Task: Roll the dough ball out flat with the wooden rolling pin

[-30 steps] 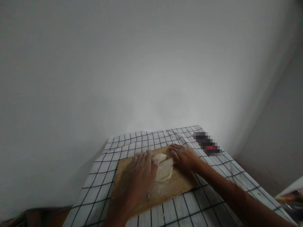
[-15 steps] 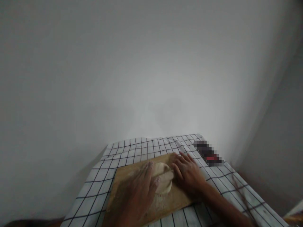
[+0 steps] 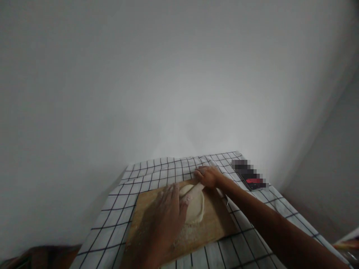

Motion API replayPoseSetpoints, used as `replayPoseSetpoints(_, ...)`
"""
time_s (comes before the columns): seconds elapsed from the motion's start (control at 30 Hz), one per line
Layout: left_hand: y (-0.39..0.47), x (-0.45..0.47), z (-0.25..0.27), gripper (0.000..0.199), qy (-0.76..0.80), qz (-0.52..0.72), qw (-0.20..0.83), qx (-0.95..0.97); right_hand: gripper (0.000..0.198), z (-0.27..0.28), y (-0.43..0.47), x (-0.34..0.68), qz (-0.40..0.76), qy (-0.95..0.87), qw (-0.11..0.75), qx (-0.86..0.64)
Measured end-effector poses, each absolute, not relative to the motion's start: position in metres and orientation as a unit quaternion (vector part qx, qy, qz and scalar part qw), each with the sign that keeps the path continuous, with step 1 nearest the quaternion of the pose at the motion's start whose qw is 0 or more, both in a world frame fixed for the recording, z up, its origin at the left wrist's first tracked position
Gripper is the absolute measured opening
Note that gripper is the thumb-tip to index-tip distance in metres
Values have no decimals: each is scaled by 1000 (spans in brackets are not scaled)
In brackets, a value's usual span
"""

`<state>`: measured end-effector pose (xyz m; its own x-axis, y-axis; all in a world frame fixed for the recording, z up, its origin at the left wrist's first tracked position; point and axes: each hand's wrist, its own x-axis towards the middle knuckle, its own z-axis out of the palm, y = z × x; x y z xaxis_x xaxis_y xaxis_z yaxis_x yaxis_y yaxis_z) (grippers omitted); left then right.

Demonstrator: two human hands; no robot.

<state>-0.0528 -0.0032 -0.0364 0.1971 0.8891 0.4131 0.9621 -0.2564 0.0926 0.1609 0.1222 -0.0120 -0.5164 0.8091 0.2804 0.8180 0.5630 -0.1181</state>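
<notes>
A flattened piece of pale dough (image 3: 195, 211) lies on a wooden board (image 3: 213, 224) dusted with flour. Across the dough's far part runs a light-coloured rolling pin (image 3: 195, 190), slanting up to the right. My right hand (image 3: 206, 176) is curled round its right end, near the board's far edge. Over the pin's left end lies my left hand (image 3: 169, 209), floury at the fingertips, the thumb apart from the long fingers. It hides that end of the pin and the left part of the dough.
A white cloth with dark checked lines (image 3: 112, 213) covers the table under the board. To the right, near the table's edge, lies a dark, partly blurred flat object (image 3: 249, 175) with a red patch. A plain wall (image 3: 168, 93) rises behind the table.
My right hand has moved away from me and a little left, its fingers now curled. The rolling pin has shifted to the dough's far part. The left hand has moved only slightly.
</notes>
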Motion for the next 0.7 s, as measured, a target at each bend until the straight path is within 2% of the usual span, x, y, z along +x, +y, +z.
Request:
replayPoseSetpoints(0.1, -3, -48, -33, 62, -603, -177, 99, -772, 42, -21, 96, 180, -9, -876, 155, -456)
replayPoseSetpoints(0.3, -24, -49, -34, 59, -539, -187, 147, -808, 41, -37, 11, 211, 13, -860, 261, -439)
replayPoseSetpoints(0.4, -39, -48, -39, 60, -528, -193, 158, -812, 42, -41, -6, 219, -4, -859, 272, -433)
replayPoseSetpoints(0.53, -36, -46, -43, 57, -550, -201, 134, -799, 41, -30, 35, 200, -20, -861, 253, -441)
replayPoseSetpoints(0.7, -9, -58, -41, 51, -605, -205, 82, -765, 54, 6, 113, 138, -16, -851, 145, -505)
